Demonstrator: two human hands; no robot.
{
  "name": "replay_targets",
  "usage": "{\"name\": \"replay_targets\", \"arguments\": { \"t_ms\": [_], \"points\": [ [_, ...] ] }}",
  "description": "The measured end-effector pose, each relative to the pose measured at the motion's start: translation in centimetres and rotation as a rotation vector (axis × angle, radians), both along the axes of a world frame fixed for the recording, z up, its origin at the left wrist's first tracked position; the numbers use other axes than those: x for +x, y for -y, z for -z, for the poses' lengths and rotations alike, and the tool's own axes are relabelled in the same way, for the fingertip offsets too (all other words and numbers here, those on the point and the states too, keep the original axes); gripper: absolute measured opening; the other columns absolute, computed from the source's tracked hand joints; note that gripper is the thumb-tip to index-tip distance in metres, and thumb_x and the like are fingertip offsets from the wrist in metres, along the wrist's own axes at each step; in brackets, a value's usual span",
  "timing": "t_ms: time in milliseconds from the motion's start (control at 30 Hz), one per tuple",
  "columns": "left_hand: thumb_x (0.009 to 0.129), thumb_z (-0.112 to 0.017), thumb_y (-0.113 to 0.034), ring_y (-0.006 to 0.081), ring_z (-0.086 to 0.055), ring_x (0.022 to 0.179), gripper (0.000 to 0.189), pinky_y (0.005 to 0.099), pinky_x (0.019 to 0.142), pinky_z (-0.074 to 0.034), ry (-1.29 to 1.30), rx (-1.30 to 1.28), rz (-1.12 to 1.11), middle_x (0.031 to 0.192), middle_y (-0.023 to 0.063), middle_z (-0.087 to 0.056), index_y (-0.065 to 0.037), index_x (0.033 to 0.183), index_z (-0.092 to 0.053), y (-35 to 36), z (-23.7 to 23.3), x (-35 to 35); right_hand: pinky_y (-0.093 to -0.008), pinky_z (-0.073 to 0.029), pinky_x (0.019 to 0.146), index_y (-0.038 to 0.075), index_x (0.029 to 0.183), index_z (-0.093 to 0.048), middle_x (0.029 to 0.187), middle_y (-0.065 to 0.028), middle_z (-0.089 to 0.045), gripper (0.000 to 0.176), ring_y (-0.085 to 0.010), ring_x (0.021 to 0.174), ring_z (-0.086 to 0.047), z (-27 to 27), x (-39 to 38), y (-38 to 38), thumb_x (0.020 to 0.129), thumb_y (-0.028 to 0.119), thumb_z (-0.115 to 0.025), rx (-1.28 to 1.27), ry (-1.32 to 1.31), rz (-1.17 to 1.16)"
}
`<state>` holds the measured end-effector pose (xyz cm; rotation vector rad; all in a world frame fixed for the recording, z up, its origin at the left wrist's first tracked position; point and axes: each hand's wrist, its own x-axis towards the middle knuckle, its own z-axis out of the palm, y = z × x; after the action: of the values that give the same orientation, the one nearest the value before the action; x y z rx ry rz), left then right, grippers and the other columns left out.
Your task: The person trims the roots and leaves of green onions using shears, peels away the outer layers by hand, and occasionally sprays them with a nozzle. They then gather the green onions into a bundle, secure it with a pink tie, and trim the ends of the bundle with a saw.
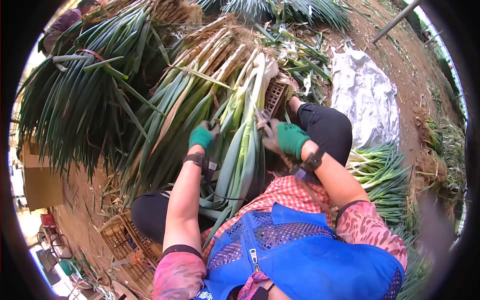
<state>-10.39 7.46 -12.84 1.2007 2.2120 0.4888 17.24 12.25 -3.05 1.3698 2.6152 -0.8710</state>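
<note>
Head view looks down on a seated person with a sheaf of green onions (239, 150) laid across the lap, roots toward 12 o'clock and leaf tips trailing toward 6 o'clock between the black-trousered knees. The left hand (201, 136), in a green knit glove, is at about 10 o'clock from the sheaf's middle, its fingers curled shut round an outer stalk. The right hand (290, 139), gloved the same, presses in from 3 o'clock. A pale, papery strip of skin (264, 131) lies at its fingertips, but I cannot tell whether they pinch it or merely rest there. This looks like the stripping stage, with dirty outer leaves being worked off one stalk while the other hand steadies the sheaf. A next move would probably need a firm hold near the white shank and a pull along the fibres, since the layers are long, slick and apt to tear across. The stalks are smooth tubes, white below, waxy green above, with dry straw-coloured husk. At 9 o'clock stands a tied bundle (75, 100) of dark leaves, at 1 o'clock a brown lattice crate (276, 97), at 2 o'clock a crumpled white sack (365, 95), at 4 o'clock a cleaned pile (380, 172), and at 7 o'clock a woven basket (120, 240) on bare soil.
</note>
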Motion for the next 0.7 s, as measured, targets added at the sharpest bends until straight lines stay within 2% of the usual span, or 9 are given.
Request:
{"name": "replay_targets", "arguments": {
  "t_ms": [67,100,200,267,367,500,600,633,700],
  "points": [
    [0.073,-0.072,-0.05,0.0382,-0.065,0.1,0.058,0.0417,0.088,-0.051,-0.087,-0.022,0.117,0.101,0.0235,-0.068,0.0,0.103,-0.067,0.9,4.6,0.1,-0.0502,-0.051,0.077,-0.004,0.116,-0.052,0.09,-0.0289,-0.066,0.06,-0.0434,0.086,-0.065,0.0,0.3,2.2,0.079,0.041,-0.066,-0.126,-0.027,0.108],
    [0.072,-0.074,-0.046,0.0364,-0.066,0.098,0.058,0.041,0.088,-0.05,-0.148,-0.003,0.067,0.099,0.0225,-0.069,-0.001,0.107,-0.067,0.8,4.1,0.6,-0.0504,-0.051,0.075,-0.004,0.114,-0.052,0.089,-0.0291,-0.065,0.057,-0.044,0.085,-0.065,0.1,0.6,3.0,0.079,0.04,-0.066,-0.133,-0.024,0.118],
    [0.072,-0.073,-0.039,0.0324,-0.068,0.093,0.056,0.0395,0.085,-0.051,0.176,-0.084,0.086,0.096,0.0207,-0.07,-0.001,0.112,-0.066,0.5,0.7,1.0,-0.0505,-0.05,0.071,-0.003,0.108,-0.053,0.083,-0.0291,-0.064,0.05,-0.045,0.081,-0.064,0.9,1.0,4.9,0.08,0.036,-0.065,-0.12,-0.083,0.191],
    [0.072,-0.073,-0.034,0.0235,-0.067,0.086,0.055,0.0352,0.08,-0.051,0.314,-0.007,0.06,0.094,0.0177,-0.071,0.0,0.114,-0.066,0.0,-1.8,1.2,-0.0505,-0.049,0.069,-0.002,0.108,-0.053,0.082,-0.0284,-0.063,0.048,-0.045,0.079,-0.063,0.9,1.4,5.8,0.08,0.035,-0.064,-0.087,-0.205,0.261],
    [0.073,-0.074,-0.037,0.0186,-0.065,0.082,0.058,0.0312,0.076,-0.051,0.515,0.174,0.07,0.093,0.015,-0.07,0.004,0.112,-0.064,-0.7,-2.3,1.4,-0.0454,-0.049,0.066,0.0,0.111,-0.054,0.077,-0.0242,-0.063,0.046,-0.038,0.072,-0.064,0.2,1.2,6.7,0.08,0.031,-0.064,-0.168,-0.273,0.289],
    [0.085,-0.073,-0.034,0.0133,-0.06,0.075,0.056,0.0285,0.067,-0.049,0.861,0.045,-0.085,0.092,0.0073,-0.067,0.005,0.122,-0.057,-0.8,-0.9,3.4,-0.0431,-0.049,0.064,0.003,0.112,-0.054,0.075,-0.0199,-0.063,0.043,-0.0337,0.068,-0.064,-1.5,0.7,7.1,0.079,0.03,-0.065,-0.258,-0.236,0.278],
    [0.081,-0.071,-0.043,0.0212,-0.065,0.087,0.066,0.0327,0.079,-0.051,0.693,0.045,-0.01,0.102,0.0173,-0.068,0.006,0.124,-0.058,0.2,0.1,4.6,-0.0458,-0.049,0.066,0.001,0.105,-0.057,0.076,-0.0208,-0.062,0.04,-0.0377,0.07,-0.063,1.5,1.3,6.3,0.08,0.03,-0.065,-0.114,-0.209,0.224],
    [0.082,-0.07,-0.043,0.021,-0.064,0.088,0.067,0.0325,0.08,-0.051,0.666,0.051,0.005,0.102,0.0171,-0.068,0.005,0.126,-0.057,0.2,0.5,4.9,-0.0464,-0.049,0.067,0.0,0.103,-0.057,0.076,-0.0217,-0.062,0.04,-0.039,0.071,-0.063,2.1,1.1,5.8,0.08,0.031,-0.065,-0.028,-0.206,0.16],
    [0.082,-0.07,-0.043,0.0209,-0.064,0.088,0.065,0.0324,0.081,-0.05,0.663,0.064,0.034,0.101,0.017,-0.068,0.005,0.125,-0.058,0.3,0.5,5.4,-0.0493,-0.049,0.069,-0.002,0.1,-0.058,0.078,-0.0253,-0.061,0.043,-0.044,0.076,-0.062,1.2,0.8,4.7,0.081,0.036,-0.065,-0.114,-0.199,0.211]
  ]
}}
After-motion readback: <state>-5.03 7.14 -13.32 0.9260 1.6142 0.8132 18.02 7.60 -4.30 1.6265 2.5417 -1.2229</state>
